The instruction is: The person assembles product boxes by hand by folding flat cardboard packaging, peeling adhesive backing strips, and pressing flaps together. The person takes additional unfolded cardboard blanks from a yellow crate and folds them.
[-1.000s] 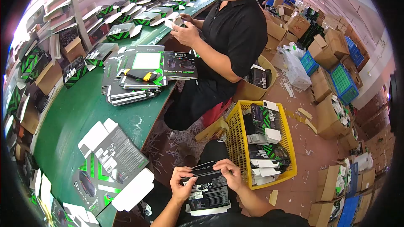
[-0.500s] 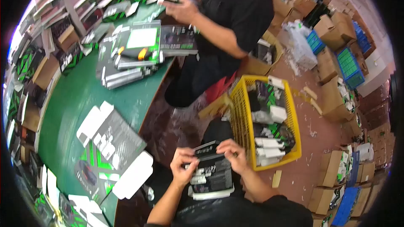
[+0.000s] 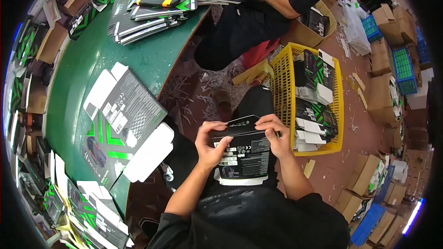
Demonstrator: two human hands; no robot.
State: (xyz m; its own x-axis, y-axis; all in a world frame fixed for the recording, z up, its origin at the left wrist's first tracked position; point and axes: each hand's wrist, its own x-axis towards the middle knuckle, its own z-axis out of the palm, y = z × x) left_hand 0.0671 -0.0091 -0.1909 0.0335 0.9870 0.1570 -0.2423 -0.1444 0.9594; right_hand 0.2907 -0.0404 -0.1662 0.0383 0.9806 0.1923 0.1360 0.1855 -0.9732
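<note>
In the head view, the left hand (image 3: pixel 211 144) is pinching the left side of a black printed carton (image 3: pixel 244 157) between thumb and fingers, and the right hand (image 3: pixel 277 137) is gripping its upper right corner, the fingers curling over the raised flap. The one carton is lying flat-looking above the person's lap, its white lower flap pointing toward the body.

Just beside the right hand, one yellow basket (image 3: pixel 284 79) is standing on the floor (image 3: pixel 339 166), holding two groups of black-and-green cartons, one behind the other, with white flaps showing; they are overlapping too much to count. Beyond it, one open cardboard box (image 3: pixel 301 34) is holding more black cartons. At least two blue crates (image 3: pixel 406 68) are sitting farther off.

On the green surface (image 3: pixel 74 124), unfolded printed cardboard (image 3: pixel 138 106) is lying left of the hands; whether it is one piece or two is unclear. Farther along, a stack of flattened cartons (image 3: pixel 150 25) is carrying one yellow-and-black cutter (image 3: pixel 159 1), near a seated co-worker (image 3: pixel 240 32).
</note>
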